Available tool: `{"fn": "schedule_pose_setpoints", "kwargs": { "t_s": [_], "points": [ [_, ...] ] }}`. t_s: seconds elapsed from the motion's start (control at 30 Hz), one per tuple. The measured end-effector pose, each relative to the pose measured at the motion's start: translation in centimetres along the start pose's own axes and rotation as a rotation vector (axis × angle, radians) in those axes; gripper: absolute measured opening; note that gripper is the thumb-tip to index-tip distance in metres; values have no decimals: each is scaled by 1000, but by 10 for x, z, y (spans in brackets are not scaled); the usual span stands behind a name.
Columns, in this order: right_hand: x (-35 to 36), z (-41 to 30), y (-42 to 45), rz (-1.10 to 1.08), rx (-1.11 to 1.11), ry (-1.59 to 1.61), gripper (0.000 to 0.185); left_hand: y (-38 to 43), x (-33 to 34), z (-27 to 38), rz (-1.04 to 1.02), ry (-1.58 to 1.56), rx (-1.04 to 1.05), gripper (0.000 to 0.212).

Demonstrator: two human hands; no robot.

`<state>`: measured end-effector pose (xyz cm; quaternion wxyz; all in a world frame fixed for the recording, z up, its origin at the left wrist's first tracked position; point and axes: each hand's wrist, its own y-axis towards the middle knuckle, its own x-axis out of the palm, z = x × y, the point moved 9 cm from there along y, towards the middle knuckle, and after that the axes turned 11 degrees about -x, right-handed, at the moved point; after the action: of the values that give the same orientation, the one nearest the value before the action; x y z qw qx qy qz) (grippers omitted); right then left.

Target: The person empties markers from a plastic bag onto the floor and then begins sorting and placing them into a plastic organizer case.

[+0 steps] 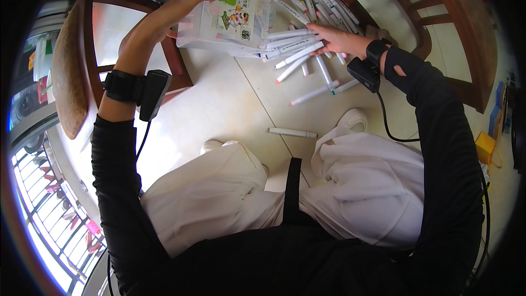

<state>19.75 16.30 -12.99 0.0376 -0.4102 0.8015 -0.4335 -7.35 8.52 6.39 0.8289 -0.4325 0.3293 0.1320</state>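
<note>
My left hand [174,14] grips a clear plastic box [197,28] that lies tipped on its side, its open end facing right. A printed label with a cartoon figure covers part of its wall. A few marker pens show dimly through the plastic. At the box's mouth, my right hand [335,40] closes around a bunch of white marker pens [294,43], which point toward the opening. Some of my right fingers are hidden among the pens. Beyond this hand, more white markers with coloured ends [328,4] lie heaped on the tiled floor [242,98].
A single marker [292,132] lies between my shoes, and other loose ones [314,92] lie just nearer than the heap. Wooden chairs stand at the left [123,37] and right [435,20]. A cable [388,125] hangs from the device on my right wrist.
</note>
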Motion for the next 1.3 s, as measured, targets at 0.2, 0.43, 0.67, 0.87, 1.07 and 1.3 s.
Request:
{"fn": "schedule_pose_setpoints", "kwargs": {
  "t_s": [0.2, 0.43, 0.67, 0.87, 1.07, 1.3],
  "points": [
    [-6, -18, -1, 88, -72, -259, 37, -15, -7, 18, 92, 30, 126, 105],
    [-15, -59, 3, 183, -234, -1008, 30, -54, 0, 59, -68, 256, 223, 96],
    [6, -116, -2, 265, -947, -1087, 23, -50, 14, 51, -127, 236, 216, 96],
    [24, -101, 5, 104, -859, -959, 26, -42, 10, 48, -127, 166, 212, 95],
    [32, -93, 7, 75, -795, -1187, 30, -36, -28, 32, -40, 108, 199, 89],
    [44, -98, 10, 43, -909, -1161, 35, -38, -55, 32, 81, 229, 172, 94]
  ]
}}
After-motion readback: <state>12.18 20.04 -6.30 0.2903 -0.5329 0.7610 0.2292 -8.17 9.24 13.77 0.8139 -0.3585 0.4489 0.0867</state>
